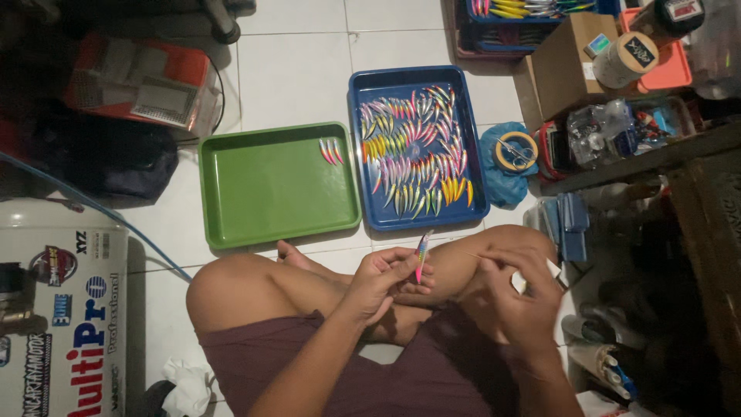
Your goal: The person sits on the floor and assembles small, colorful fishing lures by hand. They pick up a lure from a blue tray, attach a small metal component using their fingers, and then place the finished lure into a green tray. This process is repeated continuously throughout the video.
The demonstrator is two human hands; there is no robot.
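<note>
Crossed bare legs in maroon shorts fill the lower view, and both hands work just above them. Left hand pinches a slim, multicoloured fishing lure between thumb and fingertips, holding it nearly upright over the knees. Right hand is closed around a small white object, too hidden to identify, with a thin line or wire running from it toward the lure. Beyond the knees on the white tiled floor lie two trays side by side: a green tray holding only a few lures at its far right corner, and a blue tray crowded with bright lures.
</note>
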